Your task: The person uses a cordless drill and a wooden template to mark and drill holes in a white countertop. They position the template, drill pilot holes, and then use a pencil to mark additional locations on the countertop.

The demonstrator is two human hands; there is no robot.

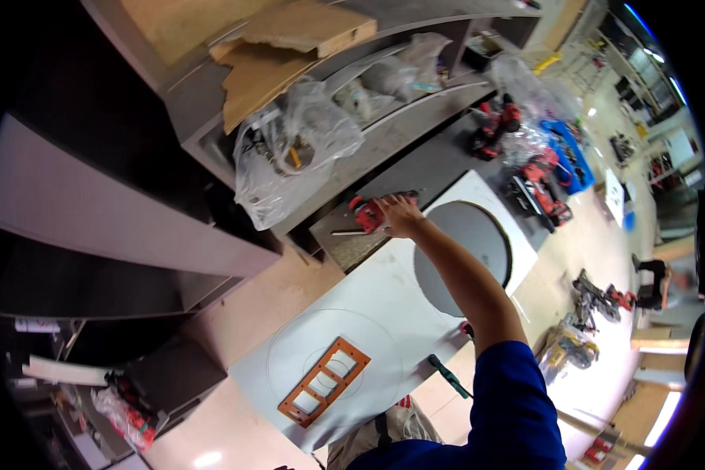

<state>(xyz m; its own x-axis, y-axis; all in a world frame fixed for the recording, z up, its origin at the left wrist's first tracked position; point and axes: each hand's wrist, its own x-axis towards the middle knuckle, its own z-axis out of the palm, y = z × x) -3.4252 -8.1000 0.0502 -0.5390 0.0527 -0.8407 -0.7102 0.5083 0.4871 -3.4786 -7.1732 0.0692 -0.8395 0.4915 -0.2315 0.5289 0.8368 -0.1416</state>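
Observation:
My right hand (400, 217) reaches forward, its fingers closed over a red and black cordless drill (366, 213) on a grey panel beyond the white board (399, 313). A thin light stick (348, 233) lies beside the drill. My left hand is out of sight. On the near part of the board rests an orange-brown template (323, 381) with three square windows, over thinly drawn circles. A large round grey area (454, 258) fills the board's far part, partly covered by my forearm; whether it is a hole or a disc I cannot tell.
A dark green tool handle (449, 376) juts past the board's right edge. More red power tools (544, 188) and a blue tray (569, 155) stand at far right. Clear plastic bags (294, 149) and torn cardboard (290, 51) lie on the far cabinet. Another person (655, 282) is far right.

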